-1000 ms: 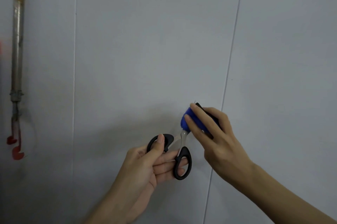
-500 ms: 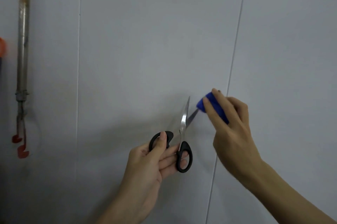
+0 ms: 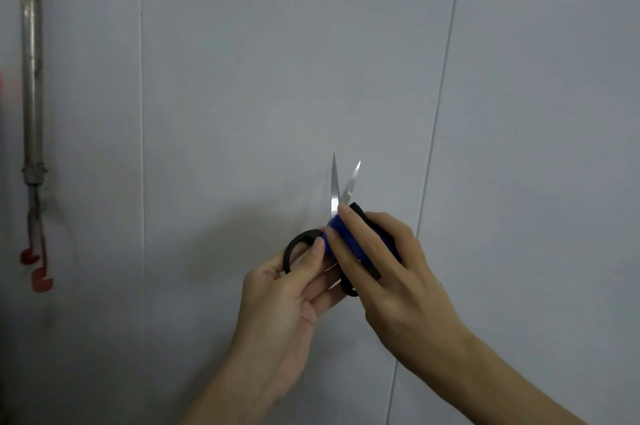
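Left hand [image 3: 284,300]: fingers curled round the black handles of the scissors [image 3: 334,189], thumb lying on the left loop. Firm grip, palm turned toward the camera.

Right hand [image 3: 391,272]: fingers bent over a blue block [image 3: 333,234] with a black part on its far side, holding it. Thumb hidden, so the exact pinch cannot be told.

Blue block: pressed against the scissors at the pivot, just above the handles and touching the base of the blades.

Scissors: point up, blades parted in a narrow V above the block. The right loop is mostly hidden behind the right hand.

Behind the scissors: grey panelled wall [image 3: 242,78]. Panel seam [image 3: 440,113] runs just right of the scissors. Well left of the scissors: upright metal pipe [image 3: 32,78], with red hook-shaped pieces [image 3: 38,272] at its foot.
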`<action>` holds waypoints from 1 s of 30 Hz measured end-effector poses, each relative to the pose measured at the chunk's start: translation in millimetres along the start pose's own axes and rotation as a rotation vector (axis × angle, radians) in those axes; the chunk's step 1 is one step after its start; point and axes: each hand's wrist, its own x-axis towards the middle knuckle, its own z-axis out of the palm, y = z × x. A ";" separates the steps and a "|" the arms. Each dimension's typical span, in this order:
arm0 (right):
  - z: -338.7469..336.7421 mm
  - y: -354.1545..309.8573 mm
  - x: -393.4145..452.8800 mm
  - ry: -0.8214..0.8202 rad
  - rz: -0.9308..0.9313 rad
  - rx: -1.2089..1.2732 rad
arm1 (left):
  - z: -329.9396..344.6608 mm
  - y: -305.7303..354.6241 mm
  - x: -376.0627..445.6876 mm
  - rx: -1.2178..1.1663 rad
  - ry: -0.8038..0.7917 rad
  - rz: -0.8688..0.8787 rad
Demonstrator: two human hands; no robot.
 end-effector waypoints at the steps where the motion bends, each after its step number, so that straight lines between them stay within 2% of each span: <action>1: 0.0 0.4 -0.2 -0.002 -0.003 0.001 | -1.9 1.3 0.2 0.014 -0.017 0.001; 8: -0.3 3.0 -1.1 0.004 -0.031 -0.045 | -11.0 9.4 1.5 0.086 -0.157 0.010; 13: 2.4 9.5 3.8 0.010 -0.049 -0.084 | -8.0 6.1 0.7 0.173 -0.124 0.046; 21: -1.5 8.5 5.6 0.053 0.039 0.011 | -3.7 0.6 1.4 0.219 0.058 0.057; 26: 1.2 4.4 -1.4 -0.001 -0.064 -0.017 | -4.0 1.5 1.5 0.176 0.016 0.047; 30: 5.2 7.9 -2.7 -0.018 -0.070 -0.039 | -4.7 2.0 0.2 0.148 -0.040 0.028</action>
